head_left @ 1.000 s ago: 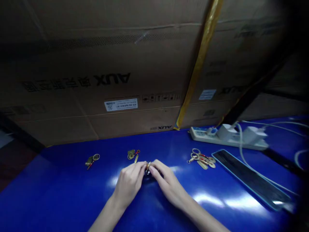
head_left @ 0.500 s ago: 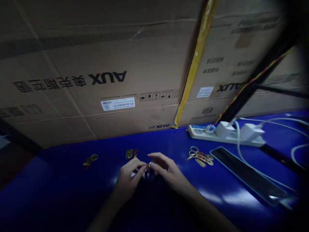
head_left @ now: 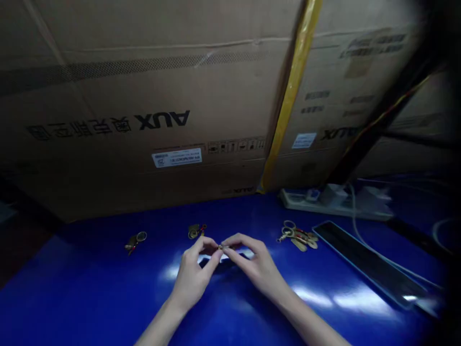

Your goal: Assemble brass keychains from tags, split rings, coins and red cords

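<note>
My left hand [head_left: 193, 273] and my right hand [head_left: 256, 265] meet tip to tip above the blue table, each pinching a small brass-coloured metal piece [head_left: 221, 247]. Fingertips cover most of it, so its exact kind is hidden. Just beyond my left hand lies a small brass pendant piece [head_left: 194, 231] with a red bit. Farther left rests a keychain [head_left: 136, 240] with a ring and a red part. To the right of my right hand is a pile of brass keychains [head_left: 298, 235] with rings, red beads and flat pendants.
A phone [head_left: 370, 264] lies at the right, a white cable [head_left: 392, 266] crossing it. Behind it stands a power strip [head_left: 309, 205] with plugged-in adapters. Large cardboard boxes [head_left: 126, 182] wall off the back of the blue table [head_left: 108, 298].
My right hand's index finger has come down to meet the thumb on the metal piece. Both hands stay close together. The picture of the table has become brighter.
</note>
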### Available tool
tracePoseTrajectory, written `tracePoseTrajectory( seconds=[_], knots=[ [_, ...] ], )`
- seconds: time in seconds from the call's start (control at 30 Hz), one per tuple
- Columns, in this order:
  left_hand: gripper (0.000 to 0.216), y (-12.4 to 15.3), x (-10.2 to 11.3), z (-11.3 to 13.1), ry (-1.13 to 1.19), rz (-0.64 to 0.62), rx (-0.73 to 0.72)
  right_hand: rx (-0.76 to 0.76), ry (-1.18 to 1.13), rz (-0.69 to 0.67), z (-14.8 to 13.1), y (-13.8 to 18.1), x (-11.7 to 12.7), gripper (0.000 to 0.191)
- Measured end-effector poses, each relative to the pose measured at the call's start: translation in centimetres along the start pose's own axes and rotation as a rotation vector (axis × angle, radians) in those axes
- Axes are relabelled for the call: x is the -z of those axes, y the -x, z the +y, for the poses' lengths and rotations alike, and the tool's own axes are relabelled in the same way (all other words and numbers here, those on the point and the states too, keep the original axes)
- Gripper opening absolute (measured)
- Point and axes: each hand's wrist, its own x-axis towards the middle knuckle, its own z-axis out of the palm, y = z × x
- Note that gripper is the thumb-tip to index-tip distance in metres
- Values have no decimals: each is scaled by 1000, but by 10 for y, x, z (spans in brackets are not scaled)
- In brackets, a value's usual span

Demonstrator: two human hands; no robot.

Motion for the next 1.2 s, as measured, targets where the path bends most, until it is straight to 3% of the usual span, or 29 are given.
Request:
tracePoseTrajectory(
  seconds=[0.33, 0.53, 0.77, 0.93, 1.03, 1.2],
  knots=[
    [5, -1, 6, -1, -140, 111, -144, 40, 32, -29, 5, 4, -3, 10],
    [4, -3, 6, -2, -142, 89, -117, 129, 203, 25, 10, 5, -3, 4],
    [11, -7, 7, -5, -33, -68, -73, 283, 387, 34, 10, 4, -2, 3],
    [7, -6, 8, -4, -69, -4, -121, 261, 310, -13, 5, 5, -3, 4],
    [7, -4, 9, -6, -171, 44, -196, 223, 229, -57, 4, 6, -3, 7],
    [12, -4, 13, -10, -442, 49, -481, 107, 125, -90, 7, 5, -4, 22]
  ],
)
